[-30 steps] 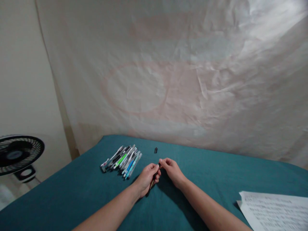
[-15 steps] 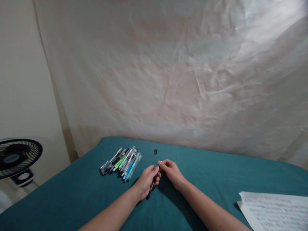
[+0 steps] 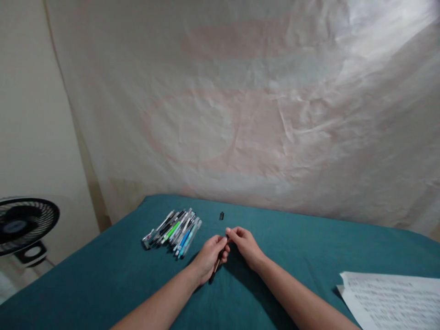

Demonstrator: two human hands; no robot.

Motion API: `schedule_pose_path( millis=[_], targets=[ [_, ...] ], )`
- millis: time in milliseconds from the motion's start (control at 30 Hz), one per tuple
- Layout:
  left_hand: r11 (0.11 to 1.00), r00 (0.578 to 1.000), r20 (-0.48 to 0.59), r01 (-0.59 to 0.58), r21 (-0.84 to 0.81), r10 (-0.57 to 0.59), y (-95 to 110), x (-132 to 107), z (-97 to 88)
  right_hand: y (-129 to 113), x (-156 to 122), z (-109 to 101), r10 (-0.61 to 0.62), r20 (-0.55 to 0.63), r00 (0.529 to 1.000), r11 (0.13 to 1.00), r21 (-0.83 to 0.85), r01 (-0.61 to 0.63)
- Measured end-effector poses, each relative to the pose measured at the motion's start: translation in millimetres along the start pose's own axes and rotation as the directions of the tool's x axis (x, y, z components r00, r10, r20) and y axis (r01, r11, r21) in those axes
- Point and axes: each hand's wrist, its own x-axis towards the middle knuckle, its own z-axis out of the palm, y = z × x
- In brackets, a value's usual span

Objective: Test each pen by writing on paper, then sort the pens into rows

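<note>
Centrally, just below the middle of the frame, two bare hands meet over the table, which is covered in dark green. The left hand has its grip closed around a dark, slender pen, thumb on top and fingers curled beneath. The pen slants, its lower end sticking out below the palm toward the bottom of the frame, its upper end between the two hands; a pale gold strip shows along its middle. The right hand has a narrow grip, thumb and fingertips pinched on the pen's upper end; the exact detail between them is too small to make out.

Left of the hands, a pile of pens lies slanting toward the upper right, mostly black, white and clear, with a bright green one and a blue one among them. A small black piece lies alone beyond the fingertips. At the lower right, a paper with rows of writing lies on the table. A black fan stands at the left edge, and a creased pale sheet hangs behind everything.
</note>
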Motion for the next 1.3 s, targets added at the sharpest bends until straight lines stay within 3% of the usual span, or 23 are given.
schedule_pose_path(
  millis=[333,633,867,1033,1300],
  targets=[
    [1.0,1.0,0.002,-0.008,-0.004,0.008,-1,0,0.7,6,3,-2,0.014,0.021,1.0,0.988,0.153,-0.017],
    [0.999,1.0,0.019,-0.02,0.033,0.019,-1,0,0.8,2,0,-1,-0.024,-0.021,0.999,0.998,0.056,0.026],
    [0.998,1.0,0.017,-0.018,0.061,0.017,-1,-1,0.7,12,7,-6,0.006,-0.08,0.997,0.992,0.124,0.004],
    [0.999,1.0,0.003,-0.023,0.039,0.023,0,-2,0.5,15,29,-15,-0.073,-0.114,0.991,0.997,-0.014,0.072],
    [0.995,0.998,-0.057,-0.017,-0.102,0.012,-3,2,-3.3,17,76,-8,-0.185,-0.001,0.983,0.913,-0.371,0.172]
  ],
)
